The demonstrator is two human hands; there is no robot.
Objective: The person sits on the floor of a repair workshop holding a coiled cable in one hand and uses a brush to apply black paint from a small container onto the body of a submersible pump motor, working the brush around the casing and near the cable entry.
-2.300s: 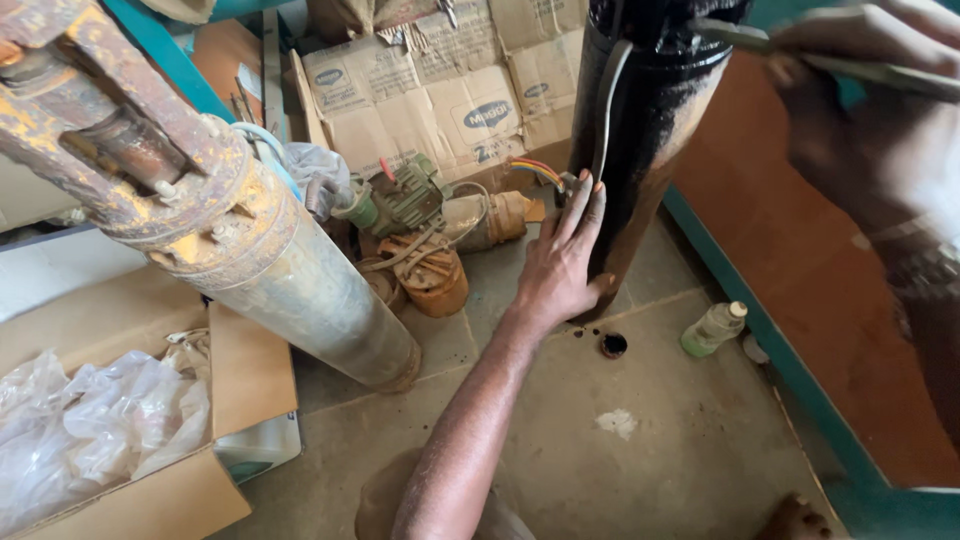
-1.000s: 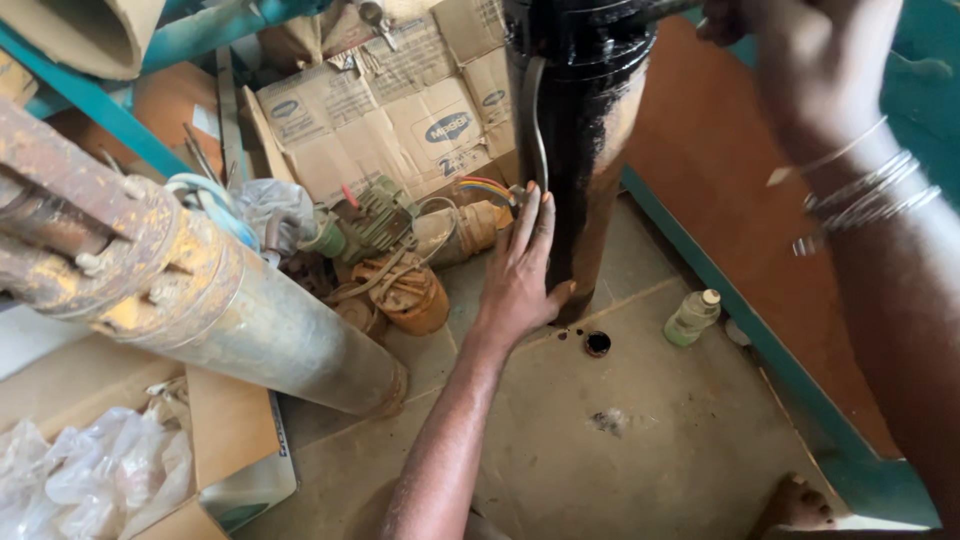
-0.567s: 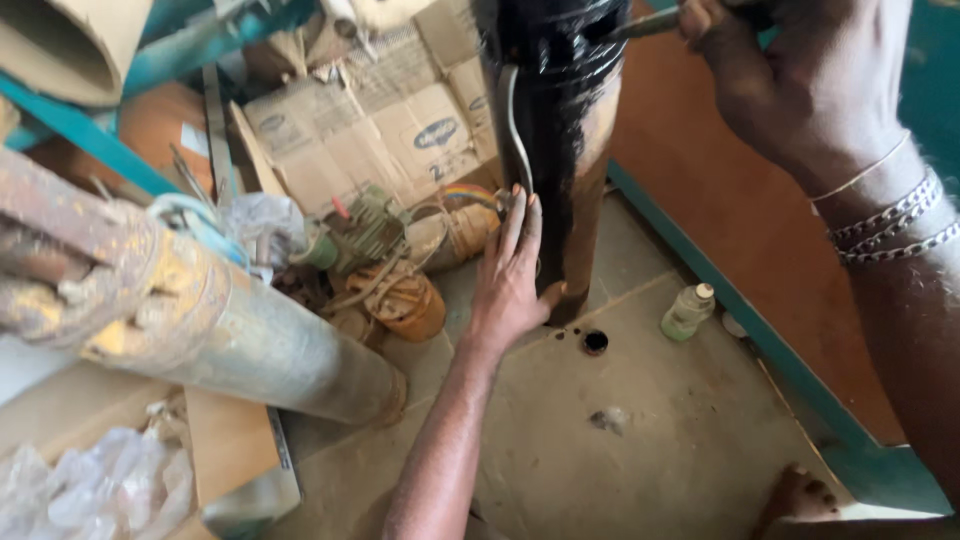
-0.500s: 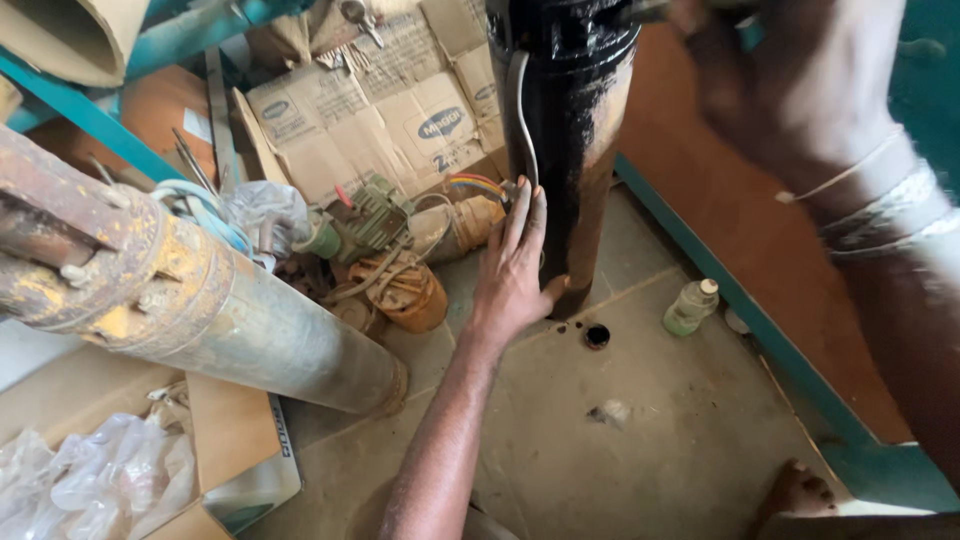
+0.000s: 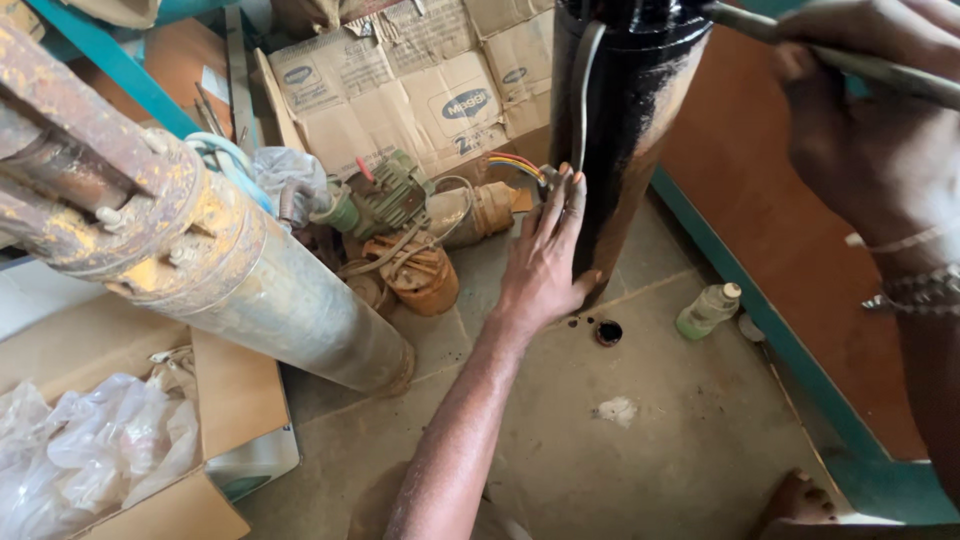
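A tall black metal cylinder (image 5: 625,130) stands upright on the concrete floor, with a grey cable (image 5: 583,90) running down its side. My left hand (image 5: 540,260) lies flat against its lower part, fingers pointing up and thumb hooked round the front. My right hand (image 5: 870,150) is at the top right, blurred and close to the camera. It is closed around a thin metal rod (image 5: 745,22) that reaches to the cylinder's top. Coloured wires (image 5: 515,165) end just beside my left fingertips.
A thick rusty pipe (image 5: 250,280) leans across the left. Behind it lie small motors (image 5: 385,195), an orange coil (image 5: 425,280) and flattened cardboard boxes (image 5: 420,90). A green bottle (image 5: 705,310) stands by the teal frame (image 5: 780,350). A bare foot (image 5: 800,500) shows at bottom right.
My left hand has stayed pressed on the black cylinder. My right hand with the rod has shifted about at the cylinder's top, and the view has tilted slightly.
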